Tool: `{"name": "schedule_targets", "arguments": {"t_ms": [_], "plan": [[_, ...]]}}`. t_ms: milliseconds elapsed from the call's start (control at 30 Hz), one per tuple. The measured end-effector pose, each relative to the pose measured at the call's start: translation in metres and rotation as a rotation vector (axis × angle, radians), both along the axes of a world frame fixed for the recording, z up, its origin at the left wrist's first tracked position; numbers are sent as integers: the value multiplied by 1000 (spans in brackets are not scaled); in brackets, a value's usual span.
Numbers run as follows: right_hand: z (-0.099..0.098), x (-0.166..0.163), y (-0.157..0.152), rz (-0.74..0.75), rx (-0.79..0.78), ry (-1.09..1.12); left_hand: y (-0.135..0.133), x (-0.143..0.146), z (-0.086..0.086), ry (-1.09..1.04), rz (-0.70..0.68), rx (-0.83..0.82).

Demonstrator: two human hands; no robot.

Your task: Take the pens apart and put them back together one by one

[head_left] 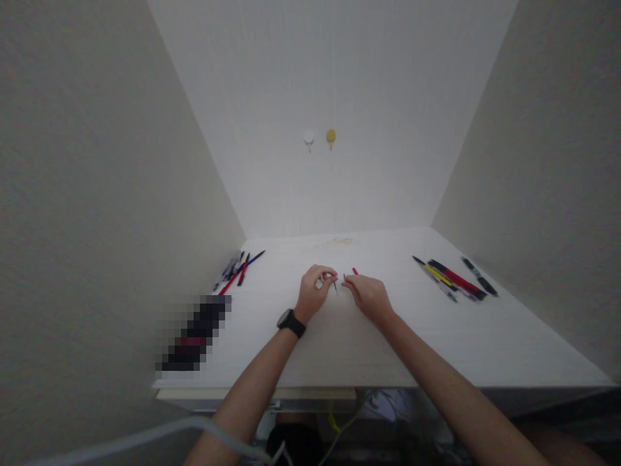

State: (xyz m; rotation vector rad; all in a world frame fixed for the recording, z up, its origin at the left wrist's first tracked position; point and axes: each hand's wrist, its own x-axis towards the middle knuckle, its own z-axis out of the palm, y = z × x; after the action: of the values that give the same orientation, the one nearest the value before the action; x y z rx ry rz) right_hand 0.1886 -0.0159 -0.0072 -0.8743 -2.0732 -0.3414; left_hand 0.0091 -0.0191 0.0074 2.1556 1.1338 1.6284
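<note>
My left hand, with a black watch on its wrist, is closed in a pinch above the middle of the white table. A thin dark stick-like piece pokes down from its fingertips. Facing it across a small gap, my right hand is also pinched shut, and a tiny dark-ended piece shows at its fingertips. Just behind the right knuckles a short red piece sticks out; whether it lies on the table or is held, I cannot tell.
Several pens, red, blue and black, lie along the left wall. At the right is another group of pens and a black marker. Two hooks are on the back wall. A pale cable crosses the lower left; a blurred-out patch covers dark items.
</note>
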Motion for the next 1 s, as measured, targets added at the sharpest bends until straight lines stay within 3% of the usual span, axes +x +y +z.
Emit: {"name": "schedule_targets", "arguments": {"t_ms": [633, 1000], "plan": [[6, -1, -7, -47, 55, -144, -2, 14, 1, -376, -132, -251], [3, 2, -5, -30, 18, -162, -1, 15, -1, -332, -159, -269]]}}
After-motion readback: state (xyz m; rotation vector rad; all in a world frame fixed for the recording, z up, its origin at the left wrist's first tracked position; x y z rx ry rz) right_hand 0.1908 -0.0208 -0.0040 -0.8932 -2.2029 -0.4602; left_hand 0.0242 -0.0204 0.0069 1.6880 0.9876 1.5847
